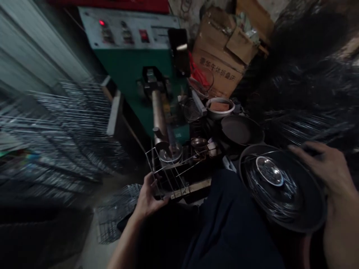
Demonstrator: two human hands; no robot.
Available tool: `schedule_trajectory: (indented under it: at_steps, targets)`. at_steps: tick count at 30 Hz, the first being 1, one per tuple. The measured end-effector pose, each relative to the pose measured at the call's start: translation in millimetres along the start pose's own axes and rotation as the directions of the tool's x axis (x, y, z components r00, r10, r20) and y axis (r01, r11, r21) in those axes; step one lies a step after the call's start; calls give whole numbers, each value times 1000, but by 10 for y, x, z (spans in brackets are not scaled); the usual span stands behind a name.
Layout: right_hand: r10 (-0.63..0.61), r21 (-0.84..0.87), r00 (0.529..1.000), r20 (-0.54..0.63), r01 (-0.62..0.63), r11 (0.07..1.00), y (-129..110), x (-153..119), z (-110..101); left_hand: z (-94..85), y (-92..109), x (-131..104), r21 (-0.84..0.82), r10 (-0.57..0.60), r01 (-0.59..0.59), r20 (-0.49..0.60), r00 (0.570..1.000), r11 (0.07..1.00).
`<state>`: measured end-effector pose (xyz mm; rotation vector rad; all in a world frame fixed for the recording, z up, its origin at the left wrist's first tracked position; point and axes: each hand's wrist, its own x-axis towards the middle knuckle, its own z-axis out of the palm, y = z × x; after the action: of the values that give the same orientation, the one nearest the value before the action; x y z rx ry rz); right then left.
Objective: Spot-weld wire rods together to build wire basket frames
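Dark navy cloth [232,228] on the person's lap lay nearest, in front of a boxy green machine [123,71] with a pale grey control panel. Just in front of the same machine, below its stout metal cylinder [159,112], a small open frame of thin silver wire [167,180] stood in the left hand [150,196]. That hand's grip was narrow, thumb and fingers closed around the frame's near left corner.

Well to the machine's right and nearer the person, the right hand [332,166] was at the rim of a wide, round, dark pan [310,198]; whether its grip held the rim or only rested there, I could not tell. Inside the pan lay loops of thin shiny wire [258,186] and a round, bright metal piece [269,171].

Also to the machine's right were a shallow dark round dish [242,130], a white bowl [215,115] with a reddish-brown block [219,107] in it, and a torn brown cardboard box [218,56] with printed characters. A red lamp [101,22] glowed on the machine's panel. Left of the machine, stacked grey wire racks [70,119] were blurred.
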<state>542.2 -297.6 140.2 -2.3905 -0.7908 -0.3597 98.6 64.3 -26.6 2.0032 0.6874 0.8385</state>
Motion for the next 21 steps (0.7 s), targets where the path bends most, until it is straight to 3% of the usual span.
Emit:
schedule_trajectory:
  at_steps: [2,5,7,9,12,15,17,21]
  targets:
    - [-97,190,994,44,87,978,-438,178,227,-34,88,-87,-7,-18,18,19,1000,1000]
    - [-292,451,942,166,190,872,-996,305,792,-71,158,-184,-29,-36,37,38,999,999]
    - [-398,584,887,234,199,787,-1281,324,1220,-88,167,-212,-40,-33,34,44,998,999]
    - [-438,659,863,252,178,731,-1465,337,1580,-115,160,-225,-37,-35,36,51,998,999]
    - [-348,713,909,231,85,696,-1464,418,1848,-196,123,-268,-9,-64,65,46,997,998]
    - [-210,837,962,177,-36,545,-1198,533,1819,-294,16,-365,25,-88,88,6,996,996]
    - [-203,871,959,200,-79,485,-1042,560,1756,-327,-87,-435,57,-88,89,-17,996,994]
    - [-288,694,866,408,-90,714,-1095,497,1812,-286,-214,-525,90,-69,70,-15,997,993]
